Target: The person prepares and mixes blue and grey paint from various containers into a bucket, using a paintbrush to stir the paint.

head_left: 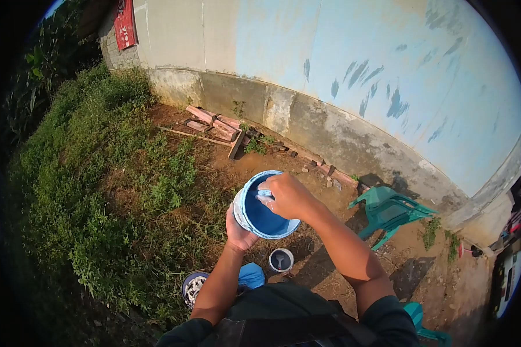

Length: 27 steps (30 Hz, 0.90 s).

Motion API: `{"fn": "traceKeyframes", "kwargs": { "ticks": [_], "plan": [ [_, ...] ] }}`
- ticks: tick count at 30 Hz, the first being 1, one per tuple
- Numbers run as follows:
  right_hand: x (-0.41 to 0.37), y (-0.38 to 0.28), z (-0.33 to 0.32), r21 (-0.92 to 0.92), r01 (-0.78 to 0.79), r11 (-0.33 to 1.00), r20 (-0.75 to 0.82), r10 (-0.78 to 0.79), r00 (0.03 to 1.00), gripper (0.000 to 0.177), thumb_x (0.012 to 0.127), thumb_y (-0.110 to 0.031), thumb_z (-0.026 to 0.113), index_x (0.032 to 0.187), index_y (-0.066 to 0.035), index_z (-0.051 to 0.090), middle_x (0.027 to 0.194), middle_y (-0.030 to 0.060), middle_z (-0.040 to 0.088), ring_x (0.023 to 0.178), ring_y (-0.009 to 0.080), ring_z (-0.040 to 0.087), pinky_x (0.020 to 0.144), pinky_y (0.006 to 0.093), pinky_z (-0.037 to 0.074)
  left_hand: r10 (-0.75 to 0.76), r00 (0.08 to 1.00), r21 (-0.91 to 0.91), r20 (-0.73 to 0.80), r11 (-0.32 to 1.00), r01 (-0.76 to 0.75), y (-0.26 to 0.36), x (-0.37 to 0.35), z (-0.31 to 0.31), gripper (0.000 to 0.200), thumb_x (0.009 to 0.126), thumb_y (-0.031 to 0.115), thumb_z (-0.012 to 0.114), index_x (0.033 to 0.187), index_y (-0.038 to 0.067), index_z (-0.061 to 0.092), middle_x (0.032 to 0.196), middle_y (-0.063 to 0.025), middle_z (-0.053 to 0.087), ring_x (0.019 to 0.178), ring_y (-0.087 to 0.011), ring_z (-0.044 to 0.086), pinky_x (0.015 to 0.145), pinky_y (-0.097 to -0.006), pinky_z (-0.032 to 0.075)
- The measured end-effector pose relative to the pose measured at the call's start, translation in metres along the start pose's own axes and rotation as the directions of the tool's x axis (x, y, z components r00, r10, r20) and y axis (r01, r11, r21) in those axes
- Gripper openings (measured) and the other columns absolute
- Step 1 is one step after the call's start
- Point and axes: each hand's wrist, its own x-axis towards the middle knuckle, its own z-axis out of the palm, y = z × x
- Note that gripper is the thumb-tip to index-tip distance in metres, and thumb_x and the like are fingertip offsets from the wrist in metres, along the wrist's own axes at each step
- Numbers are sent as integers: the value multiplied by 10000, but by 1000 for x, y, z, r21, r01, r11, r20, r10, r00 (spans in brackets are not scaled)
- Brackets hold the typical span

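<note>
A white bucket (239,213) with blue paint (260,215) inside is tilted in front of me. My left hand (240,232) is wrapped round its outer side and lower edge, holding it up. At the bucket's mouth, my right hand (285,195) has its fingers curled closed over the paint. Pale blue paint coats those fingertips, and what they grip, if anything, I cannot make out. Below the bucket, a small white pail (291,254) stands on the ground with dark contents and what looks like a brush in it.
A wall (364,52) with dark blue paint strokes runs along the back. Pinkish timber pieces (214,122) lie at its foot. Green plastic chairs (388,209) stand right. A blue cloth-like item (251,276) and a round tub (186,282) are near my left forearm; weeds (98,220) grow left.
</note>
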Motion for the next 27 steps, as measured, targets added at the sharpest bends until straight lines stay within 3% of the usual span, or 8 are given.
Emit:
{"fn": "traceKeyframes", "kwargs": {
  "ticks": [5,8,11,13,17,23,26,27],
  "plan": [
    [-6,-11,-2,46,119,992,60,-122,991,308,771,-73,740,1077,-45,736,925,157,682,860,376,666,788,468,534,-8,1000,-7,10,1000,8,3,2,-2,716,995,645,358,1465,124,496,1479,-127,531,1328,-352,531,1116,-544,425],
    [-6,-1,4,-50,163,985,20,-162,987,354,758,-70,753,1111,-77,734,941,142,682,878,366,675,781,466,542,-18,1000,-20,-7,1000,18,4,4,-12,735,986,665,359,1475,130,483,1484,-132,522,1326,-355,535,1088,-549,456],
    [-3,8,6,-140,44,989,25,-41,999,325,796,-105,740,1120,-78,730,948,147,692,897,368,681,785,469,551,-17,1000,-10,-2,1000,17,5,6,-14,775,954,712,350,1476,156,488,1473,-125,535,1302,-373,552,995,-604,507],
    [-4,10,8,-127,-24,992,13,26,1000,203,821,-134,720,987,-21,750,867,206,713,843,395,704,760,486,568,-2,1000,13,-7,1000,2,5,6,-22,781,951,715,348,1476,155,487,1474,-124,535,1294,-374,558,987,-607,509],
    [-4,8,16,-140,-145,979,82,158,984,219,827,-187,726,908,15,743,801,245,701,781,413,701,744,491,566,24,998,20,-54,1000,-23,1,9,-21,776,946,710,353,1474,159,492,1463,-119,546,1269,-375,575,968,-611,513],
    [-7,8,31,142,-295,945,39,292,956,274,807,-180,744,952,52,742,772,291,668,798,436,689,748,484,541,3,995,38,-102,999,1,-5,11,-34,771,943,709,363,1471,164,496,1466,-115,545,1272,-374,572,958,-619,512],
    [-7,9,31,183,-342,922,70,335,940,279,839,-181,750,991,52,742,745,256,691,727,360,717,678,437,550,-10,996,36,-85,999,13,-8,11,-35,783,948,716,337,1485,164,478,1476,-118,533,1300,-373,553,981,-626,500],
    [-8,9,30,300,-370,880,88,360,929,275,860,-181,750,1004,53,740,724,225,698,682,298,714,641,406,546,-16,997,33,-70,999,19,-8,11,-34,794,953,722,311,1498,165,461,1483,-121,523,1325,-372,536,1006,-629,490]
  ]
}}
